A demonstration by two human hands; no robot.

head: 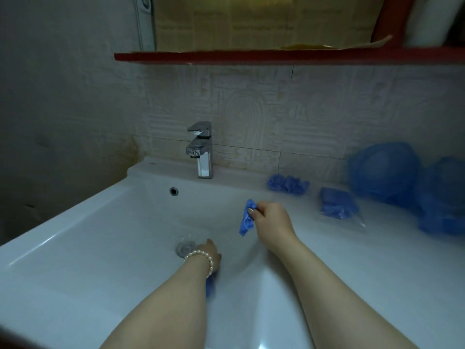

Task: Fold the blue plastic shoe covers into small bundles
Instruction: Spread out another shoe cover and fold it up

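A folded shoe cover (247,219) hangs over the sink (105,238), pinched by the right hand (270,217). The left hand (210,250) reaches down near the drain (185,248), touching another cover (210,285); its fingers are hidden, so its grip cannot be told. A bundle (288,184), a clear bag (338,205) of bundles, and loose covers (392,172) lie on the tabletop right of the tap (201,149).

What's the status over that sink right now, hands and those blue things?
Right hand pinching a folded blue shoe cover above the sink. Left hand low in the basin, on something blue, grip hidden. Finished bundles on the ledge. Nothing in the way.
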